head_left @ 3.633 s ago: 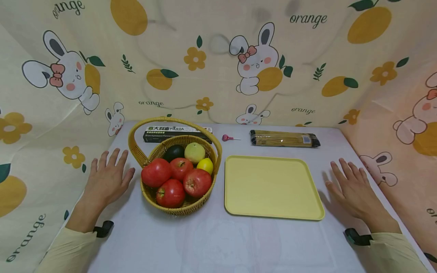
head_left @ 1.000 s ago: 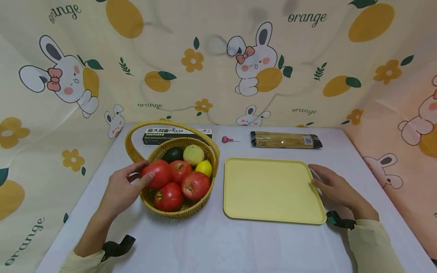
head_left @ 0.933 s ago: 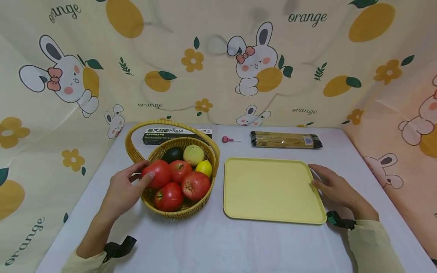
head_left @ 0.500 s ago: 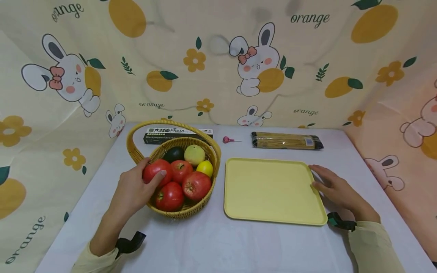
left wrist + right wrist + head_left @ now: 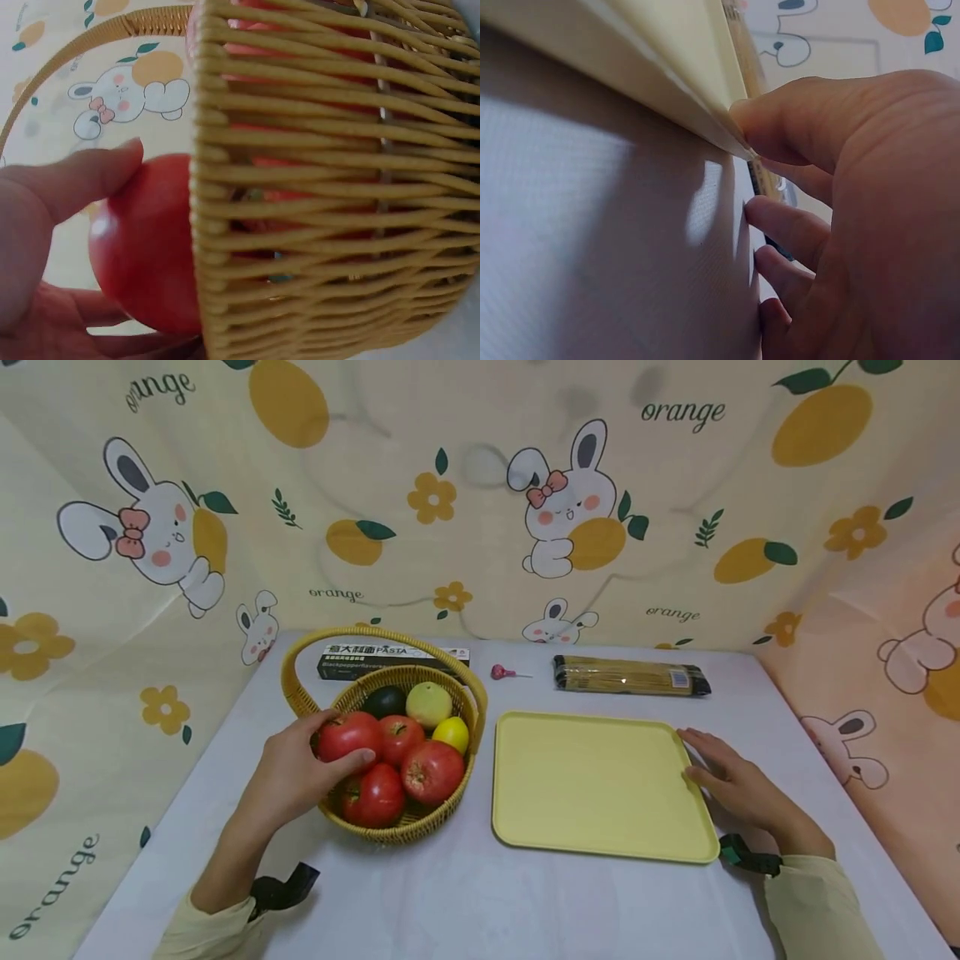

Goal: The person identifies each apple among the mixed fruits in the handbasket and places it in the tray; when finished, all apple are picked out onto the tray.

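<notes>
A large round red fruit (image 5: pixel 349 735) at the left side of the woven basket (image 5: pixel 405 833) is held by my left hand (image 5: pixel 288 768). In the left wrist view, thumb and fingers curl about the red fruit (image 5: pixel 146 247), which bulges past the basket's rim (image 5: pixel 206 187). Around it lie red apples (image 5: pixel 373 795), a pomegranate-like fruit (image 5: pixel 432 772), a yellow lemon (image 5: pixel 452 735), a pale green fruit (image 5: pixel 429 704) and a dark green one (image 5: pixel 385 701). My right hand (image 5: pixel 750 789) pinches the pale yellow tray (image 5: pixel 600 789) at its right rim; the thumb (image 5: pixel 780 120) lies over the edge.
Behind the basket stands a black-and-white pasta box (image 5: pixel 345 664), partly hidden by the basket handle (image 5: pixel 292 681). A pink lollipop (image 5: pixel 501 672) and a plastic-wrapped bundle of thin sticks (image 5: pixel 630 675) lie farther back. A printed cloth (image 5: pixel 480 527) hangs behind the white table.
Both hands have moved inward from the table's sides. My left hand has closed farther around the red fruit, its thumb sliding right; my right hand has stayed at the tray's rim this last second.
</notes>
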Tool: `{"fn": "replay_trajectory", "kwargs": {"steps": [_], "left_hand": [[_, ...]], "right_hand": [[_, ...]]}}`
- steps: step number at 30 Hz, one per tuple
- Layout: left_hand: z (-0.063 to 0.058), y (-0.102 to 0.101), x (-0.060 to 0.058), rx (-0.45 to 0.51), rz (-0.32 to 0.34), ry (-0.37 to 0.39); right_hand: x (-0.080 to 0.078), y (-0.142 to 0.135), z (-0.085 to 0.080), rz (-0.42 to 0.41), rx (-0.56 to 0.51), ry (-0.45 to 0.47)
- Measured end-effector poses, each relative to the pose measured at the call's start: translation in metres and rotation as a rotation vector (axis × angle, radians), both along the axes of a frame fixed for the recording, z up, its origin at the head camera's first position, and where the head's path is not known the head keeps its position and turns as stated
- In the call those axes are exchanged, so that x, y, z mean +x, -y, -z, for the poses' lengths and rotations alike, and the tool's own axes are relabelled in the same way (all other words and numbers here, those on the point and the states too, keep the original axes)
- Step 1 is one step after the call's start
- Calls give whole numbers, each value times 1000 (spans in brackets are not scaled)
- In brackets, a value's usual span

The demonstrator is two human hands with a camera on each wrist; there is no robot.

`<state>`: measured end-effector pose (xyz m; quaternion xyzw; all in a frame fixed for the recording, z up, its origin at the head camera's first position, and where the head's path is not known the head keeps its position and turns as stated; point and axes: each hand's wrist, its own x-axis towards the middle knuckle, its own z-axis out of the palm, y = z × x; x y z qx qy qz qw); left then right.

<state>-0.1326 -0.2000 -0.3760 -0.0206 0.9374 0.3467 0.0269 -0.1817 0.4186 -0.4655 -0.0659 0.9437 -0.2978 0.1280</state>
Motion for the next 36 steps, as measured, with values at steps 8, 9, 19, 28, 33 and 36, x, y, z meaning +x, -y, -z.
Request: {"fn": "replay_trajectory", "kwargs": {"steps": [8,9,19,28,33,36], "left_hand": [[0,-1,7,144,-23,-90],[-1,-2,8,168,-15,-116],[-23,-27,24,370,265,-287],[-32,-81,17,490,559,-324],[-29,-126,12,491,696,-289],[-27,-150,10,463,756,-272]], "right_hand": [[1,-1,2,2,-2,4],[1,-1,2,3,-5,6],[1,-1,3,9,-12,12],[1,-3,1,16,-10,18],[1,-3,0,7,-30,12],[0,-2,1,-1,-37,11]]}}
